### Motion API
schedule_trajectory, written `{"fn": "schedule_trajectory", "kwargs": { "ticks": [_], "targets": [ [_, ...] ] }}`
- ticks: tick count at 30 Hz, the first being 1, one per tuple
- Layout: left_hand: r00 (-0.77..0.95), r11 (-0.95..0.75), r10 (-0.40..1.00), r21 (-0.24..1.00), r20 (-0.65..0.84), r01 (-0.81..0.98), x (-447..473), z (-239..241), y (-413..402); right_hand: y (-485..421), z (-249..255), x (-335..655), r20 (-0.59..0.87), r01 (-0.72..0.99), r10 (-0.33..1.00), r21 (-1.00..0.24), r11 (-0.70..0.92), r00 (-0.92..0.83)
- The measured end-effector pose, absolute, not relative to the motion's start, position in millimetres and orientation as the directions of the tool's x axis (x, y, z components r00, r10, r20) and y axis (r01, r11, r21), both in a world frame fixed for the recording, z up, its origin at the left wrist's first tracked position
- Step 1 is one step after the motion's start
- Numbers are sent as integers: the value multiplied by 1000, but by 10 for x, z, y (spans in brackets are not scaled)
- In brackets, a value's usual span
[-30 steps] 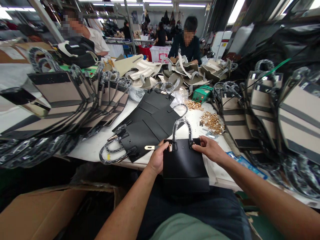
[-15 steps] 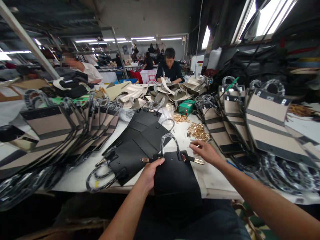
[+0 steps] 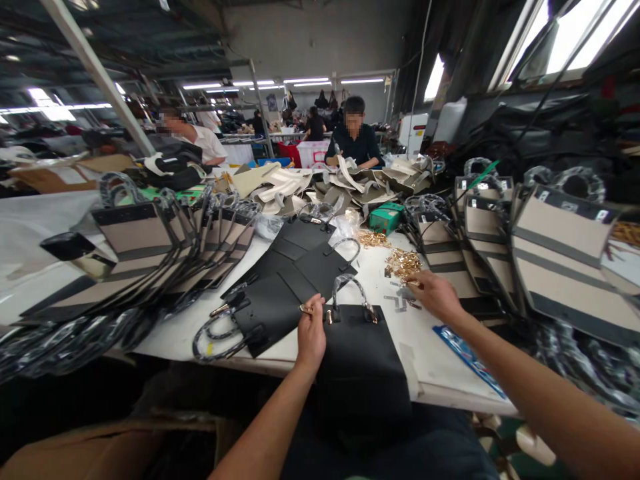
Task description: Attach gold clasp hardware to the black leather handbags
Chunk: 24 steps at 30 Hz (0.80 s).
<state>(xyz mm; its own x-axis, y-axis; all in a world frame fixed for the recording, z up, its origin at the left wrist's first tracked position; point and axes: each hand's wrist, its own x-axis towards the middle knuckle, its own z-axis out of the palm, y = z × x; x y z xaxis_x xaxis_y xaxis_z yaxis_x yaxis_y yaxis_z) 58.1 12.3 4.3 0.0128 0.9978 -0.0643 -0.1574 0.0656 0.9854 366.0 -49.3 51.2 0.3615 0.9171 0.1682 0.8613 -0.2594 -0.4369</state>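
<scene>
A black handbag panel (image 3: pixel 363 353) with a plastic-wrapped handle (image 3: pixel 350 283) lies at the table's front edge, its lower part hanging towards my lap. My left hand (image 3: pixel 313 333) is closed at its upper left side, around a short black strap with a gold metal tip (image 3: pixel 306 309). My right hand (image 3: pixel 437 295) reaches over the table with fingertips pinched together. Beneath those fingertips are small grey metal plates (image 3: pixel 400 300), just in front of a heap of gold metal fittings (image 3: pixel 403 263). Something gold shows at the fingertips, too small to make out.
More black bag panels (image 3: pixel 285 293) lie overlapped on the left. Stacks of beige-lined bag panels stand at left (image 3: pixel 135 237) and right (image 3: pixel 555 250). A green box (image 3: pixel 386 218) sits behind the fittings, a blue packet (image 3: pixel 467 360) by my right forearm. A co-worker (image 3: pixel 355 140) sits across.
My right hand has moved from beside the bag's handle to the small metal parts on the right. My left hand has shifted from the bag's top corner onto the left strap. The view has turned left.
</scene>
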Motion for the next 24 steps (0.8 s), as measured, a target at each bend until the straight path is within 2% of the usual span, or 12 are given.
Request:
{"fn": "schedule_trajectory", "kwargs": {
  "ticks": [3, 4, 6, 8, 10, 14, 20, 24],
  "targets": [
    [39, 9, 999, 988, -3, -153, 602, 38, 67, -581, 654, 3134, 32, 575, 940, -798, -181, 340],
    [70, 6, 998, 987, 6, -158, 595, 47, 51, -619, 679, 2922, -34, 449, 950, -876, -178, 310],
    [154, -5, 988, 986, 31, -165, 560, 68, 27, -682, 686, 2518, -123, 259, 966, -949, -181, 227],
    [243, -50, 966, 990, 82, -132, 507, 90, 14, -697, 637, 2213, -172, 164, 975, -967, -194, 139],
    [317, -120, 938, 989, 142, -88, 454, 107, 12, -651, 556, 2043, -202, 145, 976, -966, -212, 83],
    [403, -183, 893, 979, 202, -85, 397, 114, 26, -485, 430, 2000, -224, 159, 968, -958, -240, 111],
    [394, -158, 902, 984, 177, -79, 425, 92, 31, -412, 377, 2025, -233, 112, 965, -963, -246, 120],
    [323, -107, 939, 992, 121, -62, 453, 82, 26, -418, 327, 2015, -226, 22, 951, -972, -236, 212]
  ]
}}
